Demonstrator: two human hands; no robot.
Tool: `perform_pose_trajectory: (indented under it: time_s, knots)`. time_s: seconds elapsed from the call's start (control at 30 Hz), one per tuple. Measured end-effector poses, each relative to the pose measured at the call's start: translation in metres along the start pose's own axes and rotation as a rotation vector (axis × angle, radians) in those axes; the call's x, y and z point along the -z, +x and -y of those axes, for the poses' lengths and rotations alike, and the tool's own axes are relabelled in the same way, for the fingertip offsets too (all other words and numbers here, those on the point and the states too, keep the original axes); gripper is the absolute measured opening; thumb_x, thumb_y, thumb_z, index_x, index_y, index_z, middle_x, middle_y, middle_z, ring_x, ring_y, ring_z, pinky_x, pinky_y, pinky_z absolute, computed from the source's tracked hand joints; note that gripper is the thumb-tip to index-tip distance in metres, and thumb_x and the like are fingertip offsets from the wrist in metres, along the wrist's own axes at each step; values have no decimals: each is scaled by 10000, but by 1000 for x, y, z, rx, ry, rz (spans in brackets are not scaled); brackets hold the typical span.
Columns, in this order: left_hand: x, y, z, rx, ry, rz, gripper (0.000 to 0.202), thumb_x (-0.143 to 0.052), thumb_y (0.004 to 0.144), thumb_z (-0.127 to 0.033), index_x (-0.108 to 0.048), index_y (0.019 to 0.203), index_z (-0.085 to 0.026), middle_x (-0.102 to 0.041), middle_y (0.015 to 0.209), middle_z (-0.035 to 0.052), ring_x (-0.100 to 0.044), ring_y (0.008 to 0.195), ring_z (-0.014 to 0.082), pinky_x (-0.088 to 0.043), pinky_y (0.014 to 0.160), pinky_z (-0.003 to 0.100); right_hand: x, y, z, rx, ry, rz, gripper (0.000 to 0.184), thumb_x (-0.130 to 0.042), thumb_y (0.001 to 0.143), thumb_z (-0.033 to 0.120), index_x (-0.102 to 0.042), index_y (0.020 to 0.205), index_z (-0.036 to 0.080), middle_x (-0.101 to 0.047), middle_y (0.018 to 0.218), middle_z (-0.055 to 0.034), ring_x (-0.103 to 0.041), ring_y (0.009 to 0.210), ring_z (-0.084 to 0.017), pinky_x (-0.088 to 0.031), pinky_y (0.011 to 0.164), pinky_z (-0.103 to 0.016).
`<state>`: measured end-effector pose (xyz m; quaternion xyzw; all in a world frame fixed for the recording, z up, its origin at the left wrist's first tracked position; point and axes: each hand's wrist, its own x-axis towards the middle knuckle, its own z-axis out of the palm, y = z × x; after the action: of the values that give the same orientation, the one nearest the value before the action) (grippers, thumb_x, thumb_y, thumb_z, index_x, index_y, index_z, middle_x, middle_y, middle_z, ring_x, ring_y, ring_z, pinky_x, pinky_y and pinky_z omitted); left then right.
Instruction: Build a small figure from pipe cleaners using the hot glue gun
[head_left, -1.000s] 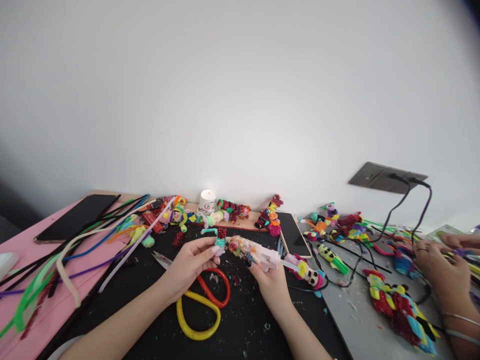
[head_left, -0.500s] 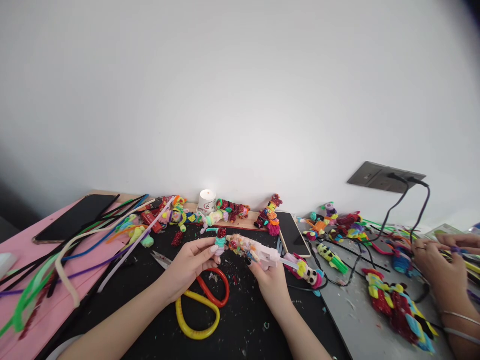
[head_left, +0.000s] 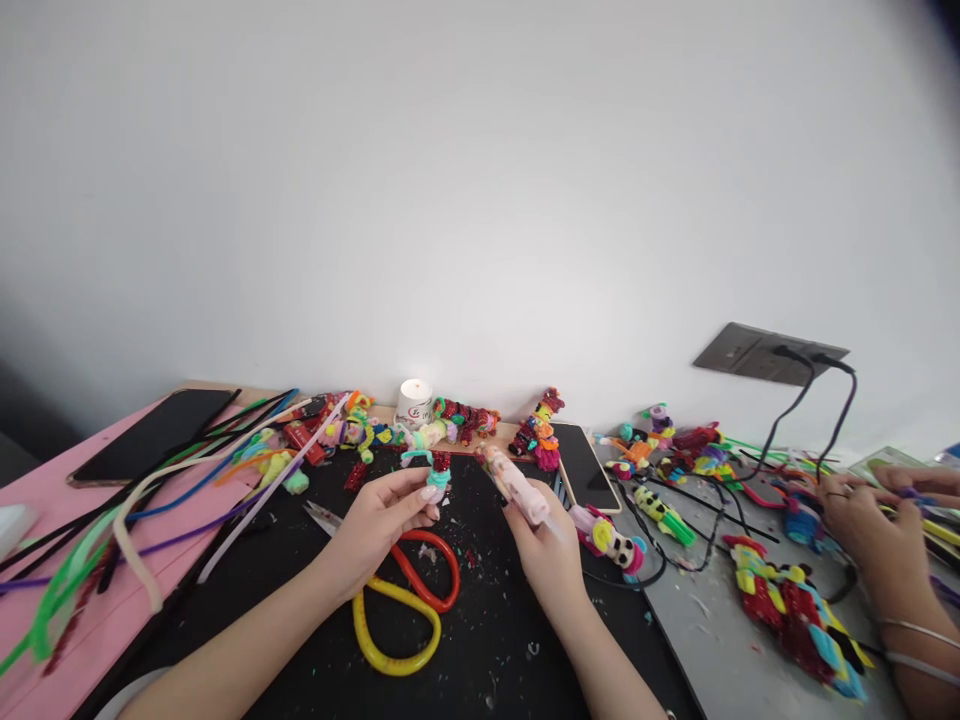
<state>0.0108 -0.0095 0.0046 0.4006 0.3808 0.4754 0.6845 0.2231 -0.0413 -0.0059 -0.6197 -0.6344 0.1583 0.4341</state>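
Between the fingertips of my left hand (head_left: 397, 515) is a small pipe-cleaner figure (head_left: 440, 474), dark red on top, turquoise around the middle and pale lilac below. A turquoise strand sticks out from it to the left. My right hand (head_left: 547, 550) is wrapped round a pale pink glue gun (head_left: 517, 487), its nozzle end smeared with coloured fluff and pointing away to the upper left. A clear glue stick pokes from its back. The gun and the figure are apart. Under my left wrist lie scissors (head_left: 401, 627) with one yellow and one red handle loop.
Loose pipe cleaners (head_left: 135, 530) and a dark phone (head_left: 150, 437) lie on a pink surface at left. Finished figures (head_left: 469, 422) and a paper cup (head_left: 415, 402) line the wall. Another phone (head_left: 585, 468) is behind my right hand. A co-worker's hands (head_left: 877, 530) work at right.
My right hand has turned the glue gun, so its nozzle has swung up and away from the figure. My left hand holds the figure in nearly the same place.
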Motion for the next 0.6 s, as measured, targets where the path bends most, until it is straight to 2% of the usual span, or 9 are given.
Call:
perform_pose_trajectory:
  time_s: [0.07, 0.17, 0.27, 0.33, 0.4, 0.5, 0.6]
  knots:
    - [0, 1, 1, -35, 75, -47, 340, -742, 694, -324, -664, 969, -139, -654, 692, 12, -593, 651, 127, -514, 673, 268, 0, 0, 1, 4, -133, 29, 302, -488, 807, 204, -577, 1095, 183, -649, 1044, -100, -603, 951, -261, -456, 809, -389]
    - [0, 1, 1, -79, 197, -77, 364, -733, 685, -324, -630, 977, -132, -654, 635, 9, -618, 641, 161, -518, 678, 301, -2, -1, 2, -14, -325, 51, 445, -522, 715, 143, -555, 1157, 179, -620, 1101, -122, -536, 1035, -337, -378, 861, -500]
    - [0, -2, 2, -152, 324, -52, 275, -697, 711, -312, -614, 922, -156, -649, 647, 11, -629, 663, 182, -509, 683, 311, -2, -4, 8, 32, -367, 45, 481, -548, 687, 136, -568, 1162, 215, -585, 1173, -113, -455, 1107, -371, -288, 921, -572]
    - [0, -5, 3, -254, 463, -31, 148, -663, 740, -292, -608, 816, -177, -618, 688, 10, -609, 665, 170, -490, 645, 282, 1, -6, 14, 109, -268, 14, 357, -532, 765, 194, -581, 1117, 223, -571, 1178, -103, -445, 1129, -338, -295, 945, -531]
    - [0, -9, 4, -378, 629, -3, 80, -633, 761, -257, -604, 737, -186, -567, 719, 8, -573, 653, 151, -464, 606, 252, 4, -10, 22, 210, -91, 29, 206, -487, 835, 242, -591, 1008, 202, -602, 1054, -97, -511, 1029, -278, -379, 877, -427]
    - [0, -13, 7, -506, 801, 72, 56, -584, 787, -205, -640, 793, -198, -536, 766, 16, -542, 663, 142, -447, 612, 239, 3, -17, 33, 313, 62, 102, 134, -498, 841, 289, -601, 872, 209, -624, 830, -49, -562, 802, -219, -409, 741, -346]
    - [-1, -16, 10, -566, 907, 125, 111, -540, 807, -173, -638, 844, -208, -526, 784, 20, -520, 664, 141, -428, 619, 236, -4, -25, 41, 329, 60, 136, 92, -569, 797, 288, -613, 800, 208, -583, 662, -4, -532, 636, -180, -377, 635, -304]
